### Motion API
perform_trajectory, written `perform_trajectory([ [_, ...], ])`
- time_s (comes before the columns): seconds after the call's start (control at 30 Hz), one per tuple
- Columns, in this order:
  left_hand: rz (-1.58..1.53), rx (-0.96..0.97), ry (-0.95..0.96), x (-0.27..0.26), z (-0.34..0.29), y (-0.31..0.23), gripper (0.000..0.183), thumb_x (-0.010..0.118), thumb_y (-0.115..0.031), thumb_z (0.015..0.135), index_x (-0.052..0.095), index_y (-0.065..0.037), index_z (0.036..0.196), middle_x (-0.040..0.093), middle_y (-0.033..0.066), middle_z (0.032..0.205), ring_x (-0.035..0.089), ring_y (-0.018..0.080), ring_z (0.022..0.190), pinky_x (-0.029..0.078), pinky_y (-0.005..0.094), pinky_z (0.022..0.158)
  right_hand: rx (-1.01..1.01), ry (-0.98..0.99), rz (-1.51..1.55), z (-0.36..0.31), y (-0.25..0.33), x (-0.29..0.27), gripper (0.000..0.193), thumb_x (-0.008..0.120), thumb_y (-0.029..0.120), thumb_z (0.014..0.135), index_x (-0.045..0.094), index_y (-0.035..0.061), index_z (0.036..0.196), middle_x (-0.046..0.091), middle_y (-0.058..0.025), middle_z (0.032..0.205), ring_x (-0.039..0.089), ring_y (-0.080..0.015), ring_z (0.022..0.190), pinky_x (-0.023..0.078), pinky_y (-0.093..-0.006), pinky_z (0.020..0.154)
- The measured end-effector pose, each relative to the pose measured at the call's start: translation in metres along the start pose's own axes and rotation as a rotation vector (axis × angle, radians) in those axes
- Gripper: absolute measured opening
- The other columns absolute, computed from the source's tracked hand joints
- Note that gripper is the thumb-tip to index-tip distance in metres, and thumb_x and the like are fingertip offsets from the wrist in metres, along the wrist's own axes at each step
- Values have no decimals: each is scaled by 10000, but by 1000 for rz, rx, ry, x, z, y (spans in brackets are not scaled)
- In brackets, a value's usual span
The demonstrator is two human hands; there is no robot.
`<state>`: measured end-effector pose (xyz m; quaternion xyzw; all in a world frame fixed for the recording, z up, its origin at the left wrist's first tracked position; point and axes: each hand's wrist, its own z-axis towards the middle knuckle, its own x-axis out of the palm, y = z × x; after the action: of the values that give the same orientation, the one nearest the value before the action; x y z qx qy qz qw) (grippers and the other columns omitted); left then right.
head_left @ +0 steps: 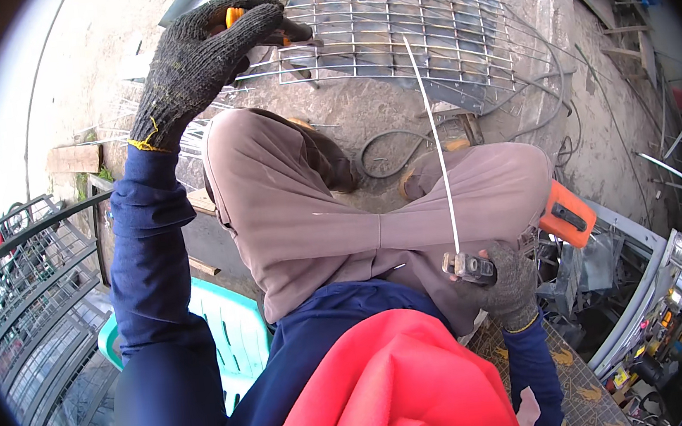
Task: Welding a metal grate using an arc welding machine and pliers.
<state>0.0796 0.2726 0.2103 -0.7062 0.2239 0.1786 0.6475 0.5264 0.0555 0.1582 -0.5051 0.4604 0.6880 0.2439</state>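
Metal grid [351, 20], knit-gloved hands [195, 54]

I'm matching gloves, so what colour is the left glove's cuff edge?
The cuff edge is yellow, clearest in the head view.

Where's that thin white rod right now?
In the head view, right of centre: the thin white rod runs up from the dark clamp in the right hand, its far tip showing against the metal grid.
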Motion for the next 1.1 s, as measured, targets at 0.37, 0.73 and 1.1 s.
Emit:
perform_trajectory([
  [0.37,-278,-192,-140,20,-43,30,291,687,-278,987,616,-12,1082,662,65,777,612,95,664,498,244,603,87,-149,99,-2,5,2,801,962,336,606,564,-33,1195,687,-144,875,714,-303,730,570,-396,629],
  [0.73,490,-123,163,8,-48,21,431,664,-421,944,641,2,1023,663,224,913,669,320,844,502,415,780,116,-150,117,-1,7,2,806,966,361,596,578,-17,1192,696,-163,887,717,-319,746,577,-416,672],
  [1.1,-38,-347,72,-24,-64,58,435,666,-380,960,672,-4,1178,671,80,922,621,183,876,498,332,802,136,-161,118,0,8,3,748,947,313,600,594,-19,1169,701,-147,864,718,-307,715,575,-401,649],
])
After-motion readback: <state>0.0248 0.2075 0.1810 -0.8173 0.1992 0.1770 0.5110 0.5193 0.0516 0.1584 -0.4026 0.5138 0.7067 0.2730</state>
